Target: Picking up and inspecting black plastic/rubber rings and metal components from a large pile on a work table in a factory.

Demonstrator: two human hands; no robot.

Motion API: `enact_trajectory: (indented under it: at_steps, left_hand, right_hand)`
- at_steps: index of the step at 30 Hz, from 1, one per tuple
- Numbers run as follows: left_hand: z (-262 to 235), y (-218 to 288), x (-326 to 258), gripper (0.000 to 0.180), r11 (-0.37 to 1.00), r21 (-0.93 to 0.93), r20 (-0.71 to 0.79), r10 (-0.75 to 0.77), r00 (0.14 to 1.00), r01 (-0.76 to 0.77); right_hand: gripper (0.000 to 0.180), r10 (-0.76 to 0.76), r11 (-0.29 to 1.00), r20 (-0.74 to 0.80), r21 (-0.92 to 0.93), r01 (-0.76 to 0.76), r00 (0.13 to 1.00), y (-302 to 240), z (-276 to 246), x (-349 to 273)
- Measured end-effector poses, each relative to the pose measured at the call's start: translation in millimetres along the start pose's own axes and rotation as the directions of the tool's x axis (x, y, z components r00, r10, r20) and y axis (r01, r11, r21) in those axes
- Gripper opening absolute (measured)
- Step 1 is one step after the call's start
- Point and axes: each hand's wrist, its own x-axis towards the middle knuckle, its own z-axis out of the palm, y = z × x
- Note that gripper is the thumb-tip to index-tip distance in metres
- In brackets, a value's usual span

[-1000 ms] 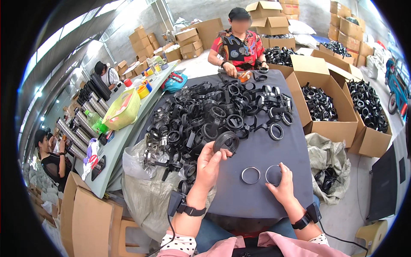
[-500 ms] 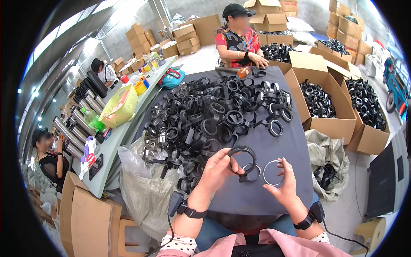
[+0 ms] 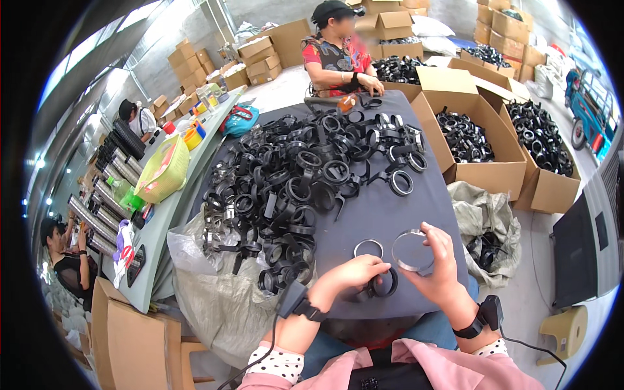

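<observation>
My left hand is closed on a black ring, held low over the near part of the table, its fingers partly hiding the ring. In my right hand a thin silver metal ring is held upright between thumb and fingers, a short way right of the black ring. A second silver ring lies on the grey tabletop, just beyond my left hand. A big heap of black ring clamps spreads over the table's left and far part.
Open cardboard boxes of black parts stand at the right, beside a woven sack. Across the table sits a person. On the left a long bench carries a yellow-green basket. A stool stands at lower right.
My left hand has come down and to the right with the black ring, which is now lower. My right hand has raised and tilted its silver ring. The whole view has shifted slightly.
</observation>
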Motion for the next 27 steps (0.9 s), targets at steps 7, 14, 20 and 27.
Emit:
enact_trajectory:
  at_steps: [7,14,20,27]
  left_hand:
    - [25,-3,20,0.047,0.909,0.332,-0.243,0.340,0.909,-0.251]
    - [35,-39,-17,0.073,0.826,0.471,-0.321,0.486,0.813,-0.309]
    - [55,-73,-8,0.043,0.819,0.488,-0.504,0.546,0.669,-0.301]
    - [70,-84,-5,0.034,0.778,0.584,-0.554,0.592,0.586,-0.234]
  right_hand:
    - [0.077,-0.283,0.898,0.043,-0.340,0.280,0.958,10,-14,-6]
    - [0.083,0.361,0.911,0.192,-0.282,-0.301,0.913,49,-18,-62]
    - [0.081,0.432,0.823,0.387,-0.539,-0.180,0.814,48,-10,-77]
    - [0.060,0.291,0.952,0.496,-0.236,-0.196,0.818,47,4,-60]
